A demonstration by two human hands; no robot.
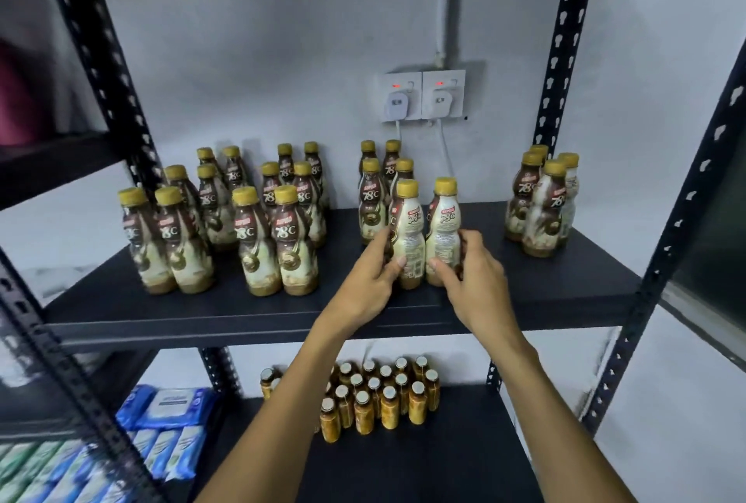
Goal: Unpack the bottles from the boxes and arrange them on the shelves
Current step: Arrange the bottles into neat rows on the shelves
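Two coffee bottles with gold caps stand upright side by side on the black middle shelf (121,308). My left hand (373,274) grips the left bottle (407,232) low on its body. My right hand (468,272) grips the right bottle (444,224) the same way. Both bottles rest at the front of a middle group of bottles (373,195). A larger group of the same bottles (226,215) stands at the shelf's left, and a small group (543,199) at its right. No boxes are in view.
Two wall sockets with plugs (422,96) hang behind the shelf, cables dropping behind the bottles. On the lower shelf stand several small amber bottles (379,397). Blue wipe packs (169,422) lie at lower left. Perforated black uprights (662,244) frame the rack.
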